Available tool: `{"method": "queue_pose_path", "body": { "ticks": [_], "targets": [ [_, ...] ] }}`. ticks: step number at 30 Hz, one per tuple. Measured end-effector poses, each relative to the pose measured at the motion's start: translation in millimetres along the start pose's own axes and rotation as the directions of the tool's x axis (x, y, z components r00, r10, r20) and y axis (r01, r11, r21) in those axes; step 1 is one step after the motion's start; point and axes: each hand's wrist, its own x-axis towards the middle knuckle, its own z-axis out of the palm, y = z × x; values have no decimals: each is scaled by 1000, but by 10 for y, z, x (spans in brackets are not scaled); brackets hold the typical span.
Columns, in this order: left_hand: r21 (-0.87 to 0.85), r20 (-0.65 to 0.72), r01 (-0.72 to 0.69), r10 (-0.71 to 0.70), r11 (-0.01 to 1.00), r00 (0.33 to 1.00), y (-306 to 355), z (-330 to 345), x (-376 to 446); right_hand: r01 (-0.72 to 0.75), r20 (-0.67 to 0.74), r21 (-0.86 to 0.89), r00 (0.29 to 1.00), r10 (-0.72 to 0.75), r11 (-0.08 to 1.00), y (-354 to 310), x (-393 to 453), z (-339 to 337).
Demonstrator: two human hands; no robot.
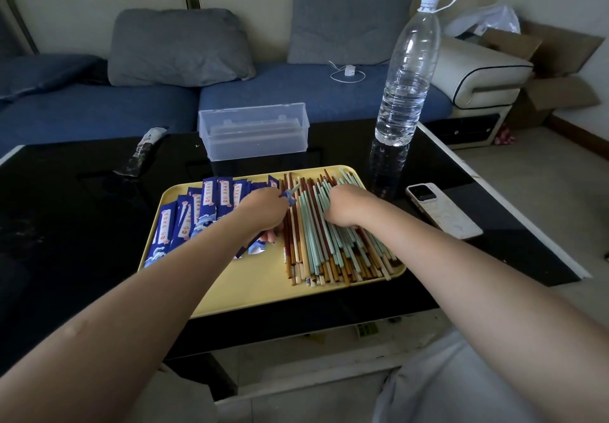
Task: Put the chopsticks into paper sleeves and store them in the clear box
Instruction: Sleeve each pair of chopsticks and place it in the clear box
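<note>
Still early, judging by the clear box (253,132) beyond both hands: gathering a pair and a sleeve over the yellow tray (250,284). Next, threading tips into a sleeve mouth. Right hand (346,206) curled into loose chopsticks (316,234); left hand (263,208) pinching a blue sleeve (289,195) beside the paper sleeves (197,211).

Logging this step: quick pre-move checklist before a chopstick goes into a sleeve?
1. Left hand holds a sleeve: ok, blue paper shows past its fingers.
2. Right hand has picked a chopstick: cannot tell, its fingers are buried in the chopsticks.
3. Sleeve mouth open: cannot tell.
4. Spare sleeves on the tray: ok.
5. Clear box open and within reach behind the tray: ok.
</note>
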Motion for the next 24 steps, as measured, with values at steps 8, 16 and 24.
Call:
{"method": "queue_pose_path", "body": {
  "ticks": [8,16,24],
  "targets": [
    [-217,67,20,-6,976,998,13,-23,19,-67,-31,92,997,70,993,-21,64,44],
    [-428,120,76,-27,901,992,-33,-3,-2,-82,-63,76,994,87,994,-78,30,70],
    [-422,93,49,-11,905,996,-35,1,32,-110,-95,136,988,123,985,-80,53,106]
  ]
}}
